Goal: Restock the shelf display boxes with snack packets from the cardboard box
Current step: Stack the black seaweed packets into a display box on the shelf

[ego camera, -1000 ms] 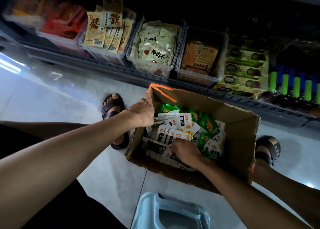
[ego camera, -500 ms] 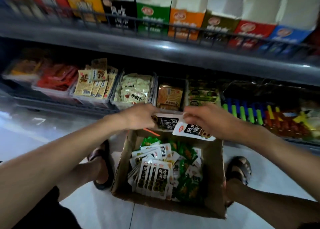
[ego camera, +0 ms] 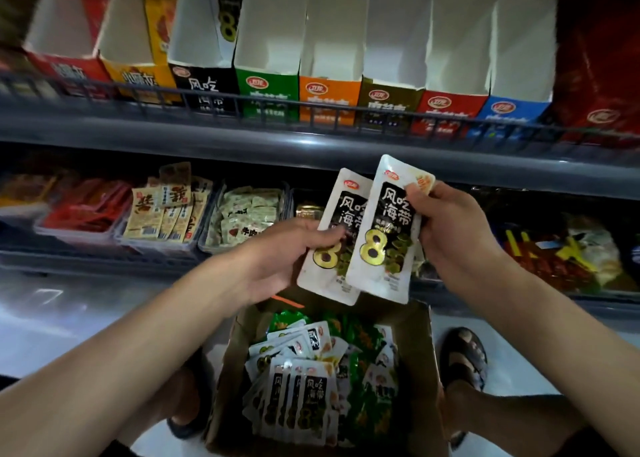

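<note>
Two white-and-black snack packets are held upright in front of the shelf. My left hand (ego camera: 287, 252) grips the left packet (ego camera: 337, 235) at its lower half. My right hand (ego camera: 453, 235) holds the right packet (ego camera: 386, 228) by its right edge, thumb near the top corner. Below them the open cardboard box (ego camera: 420, 370) on the floor holds several more white-black packets (ego camera: 304, 394) and green packets (ego camera: 367, 352). On the upper shelf stands a row of display boxes; the black display box (ego camera: 204, 86) carries the same print as the packets.
Green (ego camera: 266, 93), orange (ego camera: 327, 96), olive, red and blue display boxes stand behind a wire rail (ego camera: 311, 106). The lower shelf holds clear bins (ego camera: 242, 221) of other snacks. My sandalled feet (ego camera: 464, 356) flank the cardboard box on the pale floor.
My right hand lifted packets out of the cardboard box; both hands rose and turned the two packets from flat to upright. The view tilted up to the upper shelf's display boxes.
</note>
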Motion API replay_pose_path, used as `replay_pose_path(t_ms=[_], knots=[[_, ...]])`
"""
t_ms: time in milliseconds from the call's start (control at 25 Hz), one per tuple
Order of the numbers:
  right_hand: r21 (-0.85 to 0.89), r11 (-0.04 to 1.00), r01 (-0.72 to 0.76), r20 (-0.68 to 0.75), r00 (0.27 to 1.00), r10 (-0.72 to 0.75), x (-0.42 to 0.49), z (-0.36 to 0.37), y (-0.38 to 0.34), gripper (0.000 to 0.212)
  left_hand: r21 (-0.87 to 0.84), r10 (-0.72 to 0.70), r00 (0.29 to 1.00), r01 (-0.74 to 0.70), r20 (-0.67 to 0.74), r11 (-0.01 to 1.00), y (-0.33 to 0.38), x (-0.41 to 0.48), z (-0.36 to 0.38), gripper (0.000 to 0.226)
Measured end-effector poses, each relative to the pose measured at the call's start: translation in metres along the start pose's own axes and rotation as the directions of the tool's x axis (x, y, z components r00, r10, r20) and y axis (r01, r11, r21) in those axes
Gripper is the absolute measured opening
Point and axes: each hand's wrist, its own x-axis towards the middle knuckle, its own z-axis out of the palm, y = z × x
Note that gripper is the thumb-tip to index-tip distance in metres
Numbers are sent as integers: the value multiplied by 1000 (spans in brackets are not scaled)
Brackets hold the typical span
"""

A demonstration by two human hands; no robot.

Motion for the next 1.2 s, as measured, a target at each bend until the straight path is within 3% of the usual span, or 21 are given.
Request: replay_pose_path(t_ms=[120,400,640,880,960,1040,1120,1200], knots=[[-26,999,-32,-38,999,31,-3,6,-3,16,-90,-29,997,36,77,995,2,6,5,36],[107,973,-204,-55,976,210,-9,10,5,11,-78,-31,994,40,109,996,-6,3,16,35],[195,971,-142,-87,983,161,-11,11,6,29,-100,-30,979,51,203,994,-9,-7,23,46],[204,975,-88,-138,983,118,-15,17,2,26,-190,-65,947,129,313,973,-12,-7,30,39],[127,991,-45,-89,994,57,-14,16,0,31,-198,-64,945,133,321,971,-12,-6,31,39],[-112,991,69,-23,997,-72,-10,12,-3,42,-192,-65,952,126,298,973,-10,-6,30,39],[-389,892,229,87,973,-212,-6,7,-8,47,-154,-59,965,101,257,983,-7,-6,28,34],[-538,770,343,186,939,-289,-2,4,-10,39,-104,-55,976,78,211,991,-7,-6,27,31]])
